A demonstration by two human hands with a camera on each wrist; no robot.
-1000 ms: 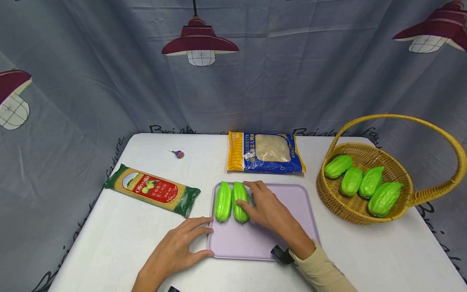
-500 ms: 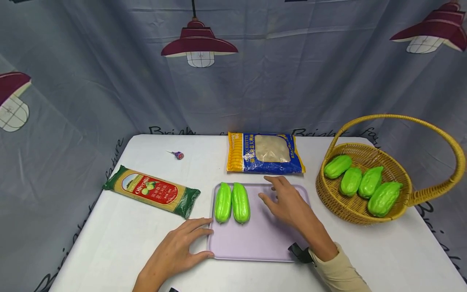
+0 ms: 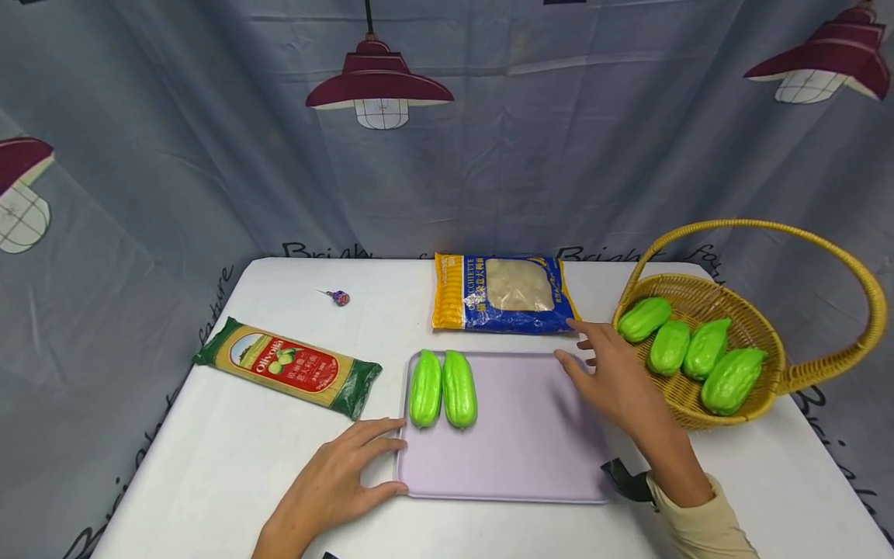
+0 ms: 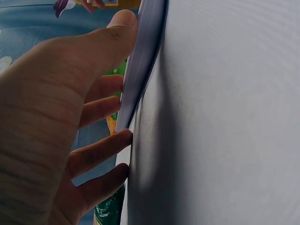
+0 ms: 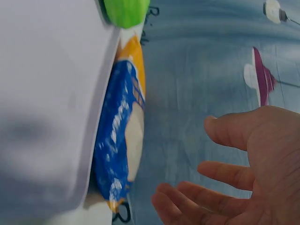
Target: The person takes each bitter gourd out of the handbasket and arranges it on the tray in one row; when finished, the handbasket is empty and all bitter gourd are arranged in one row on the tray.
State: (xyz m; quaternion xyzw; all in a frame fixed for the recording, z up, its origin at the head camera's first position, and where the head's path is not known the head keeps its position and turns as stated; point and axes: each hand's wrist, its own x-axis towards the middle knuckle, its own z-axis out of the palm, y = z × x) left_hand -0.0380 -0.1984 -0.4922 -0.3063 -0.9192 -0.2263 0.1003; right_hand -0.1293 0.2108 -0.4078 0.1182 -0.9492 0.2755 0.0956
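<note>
A pale purple tray (image 3: 517,458) lies on the white table, two long green ridged gourds (image 3: 459,390) side by side in its left part. My left hand (image 3: 342,470) rests at the tray's left edge, thumb and fingers spread along it; the left wrist view shows the thumb (image 4: 123,21) right at the rim. Over the tray's right end hovers my right hand (image 3: 618,380), fingers loosely bent and holding nothing. It overlaps the left side of a wicker basket (image 3: 687,407) in the head view. Several shorter green gourds (image 3: 733,380) lie inside that basket.
A blue and yellow pasta bag (image 3: 520,287) lies behind the tray. To the left are a long spaghetti packet (image 3: 289,366) and a small lollipop (image 3: 340,297). The basket's tall arched handle (image 3: 740,223) rises at the right. A grey curtain (image 3: 489,178) hangs behind the table.
My right hand has let go of the right-hand gourd on the tray and moved right, across the tray towards the basket. The left hand has stayed at the tray's edge.
</note>
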